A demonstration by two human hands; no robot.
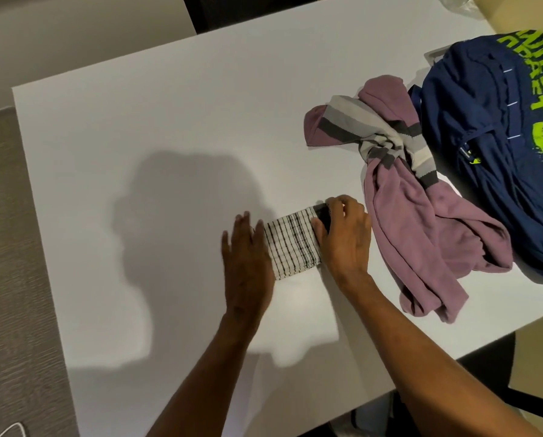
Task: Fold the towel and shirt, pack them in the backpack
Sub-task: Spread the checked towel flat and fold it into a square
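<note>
The towel (292, 244), white with thin black stripes and a dark band at its right end, lies folded into a small rectangle on the white table (137, 121), a little right of the middle and toward the near edge. It sits between the person's 2 hands.

The left hand (248, 257) is flat on the table with its fingers straight and close together, and its thumb side is against the towel's left edge. It holds nothing. The right hand (345, 238) covers the towel's right end. Its thumb lies across the striped cloth and its fingers curl over the dark band, so it grips that end between thumb and fingers.

Just right of the right hand lies the shirt (415, 222), purple with a grey, white and dark striped part, crumpled and unfolded. Its lower part trails toward the table's near right edge, and its upper part touches the backpack (490, 121). The backpack is navy with bright green lettering. It lies on the far right of the table and runs out of view. I cannot tell whether it is zipped.

A shadow of the person's head and shoulders falls on the table left of the hands. A black chair (484, 373) shows below the table's right edge, and a white cable (14, 428) lies on the carpet at the lower left.
</note>
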